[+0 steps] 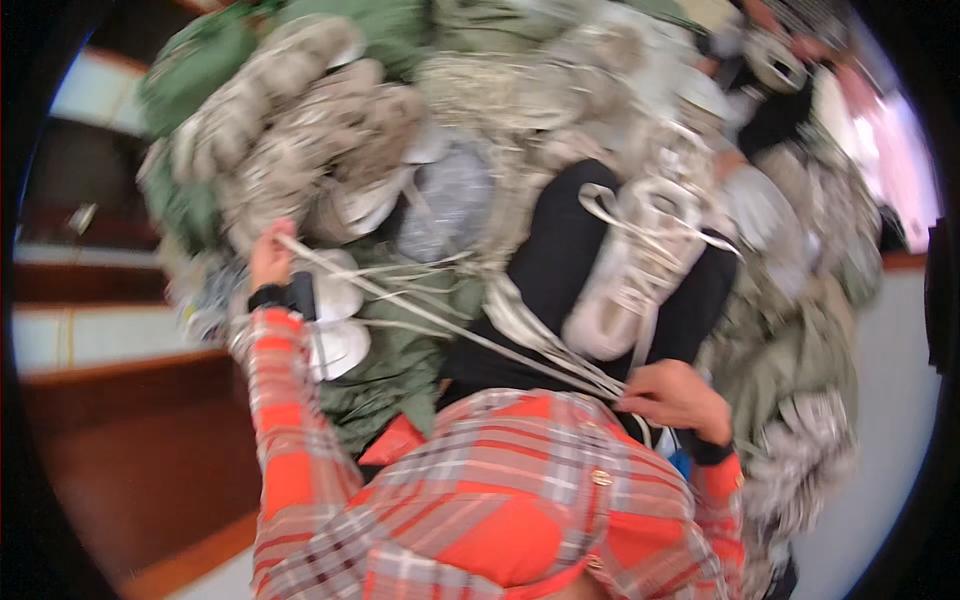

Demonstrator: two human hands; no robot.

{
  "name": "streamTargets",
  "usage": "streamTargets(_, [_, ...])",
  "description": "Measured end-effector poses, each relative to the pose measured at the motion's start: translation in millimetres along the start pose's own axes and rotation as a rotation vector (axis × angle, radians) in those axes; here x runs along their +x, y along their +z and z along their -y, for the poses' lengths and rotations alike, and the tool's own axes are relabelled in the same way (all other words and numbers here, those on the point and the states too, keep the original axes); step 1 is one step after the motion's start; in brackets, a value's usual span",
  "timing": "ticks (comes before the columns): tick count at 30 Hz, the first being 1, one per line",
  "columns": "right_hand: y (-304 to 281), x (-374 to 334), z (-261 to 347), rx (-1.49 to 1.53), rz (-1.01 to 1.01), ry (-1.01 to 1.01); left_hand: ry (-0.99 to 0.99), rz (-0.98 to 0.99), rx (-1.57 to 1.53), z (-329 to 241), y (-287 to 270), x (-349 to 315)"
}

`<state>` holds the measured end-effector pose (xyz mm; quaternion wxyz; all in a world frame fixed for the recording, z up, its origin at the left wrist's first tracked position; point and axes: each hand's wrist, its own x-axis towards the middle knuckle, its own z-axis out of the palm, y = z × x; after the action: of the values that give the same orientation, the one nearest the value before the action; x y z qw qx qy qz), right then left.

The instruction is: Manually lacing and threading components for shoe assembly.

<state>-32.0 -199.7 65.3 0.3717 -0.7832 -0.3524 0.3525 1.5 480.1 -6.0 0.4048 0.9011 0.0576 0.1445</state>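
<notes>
Cream shoelaces [440, 320] stretch in a loose bundle across my lap, between my two hands. My left hand [270, 258], reached out to the left, pinches one end of the strands. At the right of my waist, my right hand [680, 398] is closed on the other end. On my black-trousered legs lies a pale sneaker [622, 275], its toe toward me and a lace threaded through the upper part; neither hand touches it. Beside my left wrist are white rounded shoe parts [338, 348]. Motion blur softens the details.
Big bundles of beige shoes or laces [290, 140] and green sacks [205, 70] are heaped ahead and left. A grey plastic-wrapped bundle [448, 200] sits mid-pile. More sacks [790, 350] stand at right by a pale wall [900, 400]. A brown ledge [140, 430] runs along the left.
</notes>
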Motion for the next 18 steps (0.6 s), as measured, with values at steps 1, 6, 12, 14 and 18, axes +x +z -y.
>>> streamTargets(1, [15.6,3.0,-2.3,0.109,-0.016,-0.039,-0.102,0.005,-0.343,-27.0,35.7,18.5])
streamTargets(6, [-5.7,38.8,18.4,0.333,-0.866,0.301,-0.396,0.677,-0.66,-233.2,203.4,10.0])
streamTargets(12, [8.5,55.7,-3.9,0.247,-0.815,0.446,-0.065,1.008,-0.241,-323.2,297.6,-36.4])
streamTargets(14, [10.8,52.9,2.4,0.385,-0.784,0.498,-0.062,0.953,-0.308,-325.6,303.8,-42.1])
streamTargets(18, [17.0,51.8,3.3,0.858,-0.695,0.401,-0.081,0.841,-0.518,-325.2,295.7,-43.4])
